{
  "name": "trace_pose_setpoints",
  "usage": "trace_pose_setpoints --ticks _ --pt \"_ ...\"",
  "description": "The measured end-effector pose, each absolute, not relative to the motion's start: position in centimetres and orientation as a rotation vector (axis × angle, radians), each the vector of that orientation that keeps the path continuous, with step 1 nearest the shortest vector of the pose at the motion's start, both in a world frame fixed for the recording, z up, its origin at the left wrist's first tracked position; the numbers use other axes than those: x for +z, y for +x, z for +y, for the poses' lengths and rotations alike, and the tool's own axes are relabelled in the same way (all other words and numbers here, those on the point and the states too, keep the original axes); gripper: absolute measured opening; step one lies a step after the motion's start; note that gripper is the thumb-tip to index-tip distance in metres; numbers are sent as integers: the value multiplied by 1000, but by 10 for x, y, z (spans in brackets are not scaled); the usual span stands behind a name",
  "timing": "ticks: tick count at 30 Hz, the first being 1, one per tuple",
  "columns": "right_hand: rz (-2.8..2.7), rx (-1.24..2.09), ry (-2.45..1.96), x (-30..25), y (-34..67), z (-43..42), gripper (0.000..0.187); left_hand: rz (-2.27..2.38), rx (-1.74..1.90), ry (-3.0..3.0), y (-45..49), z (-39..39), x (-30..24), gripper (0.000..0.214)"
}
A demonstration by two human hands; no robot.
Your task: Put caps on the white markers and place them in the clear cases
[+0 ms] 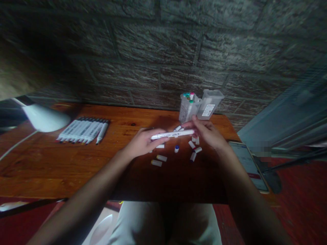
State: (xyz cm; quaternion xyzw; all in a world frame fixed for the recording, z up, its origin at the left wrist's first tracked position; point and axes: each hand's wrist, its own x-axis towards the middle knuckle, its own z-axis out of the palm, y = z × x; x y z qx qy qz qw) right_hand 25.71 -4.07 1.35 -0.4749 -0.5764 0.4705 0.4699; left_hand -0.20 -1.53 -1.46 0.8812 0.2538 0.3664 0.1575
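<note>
A white marker (173, 134) lies level between both my hands above the wooden desk (51, 163). My left hand (144, 141) grips its left end, my right hand (206, 132) pinches its right end. Several loose marker caps (161, 158) are scattered on the desk just under and around my hands. Behind my right hand stands a clear plastic box (187, 107) with a few markers upright in it, and its clear lid (211, 103) stands beside it.
A row of several white markers (83, 131) lies at the desk's back left, next to a white lamp head (44, 117). A smartphone (249, 165) rests at the desk's right edge. A dark brick wall rises behind the desk.
</note>
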Motion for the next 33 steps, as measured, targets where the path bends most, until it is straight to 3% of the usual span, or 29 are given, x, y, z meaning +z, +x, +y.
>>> trace_pose_setpoints --ticks 7,22,33 --pt "-1012 1227 -1018 16 236 -36 71 665 1008 2493 7 -25 -17 22" --pt "-1125 1353 -934 12 221 -45 71 592 1022 2497 14 -29 -23 18" --pt "-1192 1360 -930 17 219 -45 71 639 1101 2537 15 -29 -28 27"
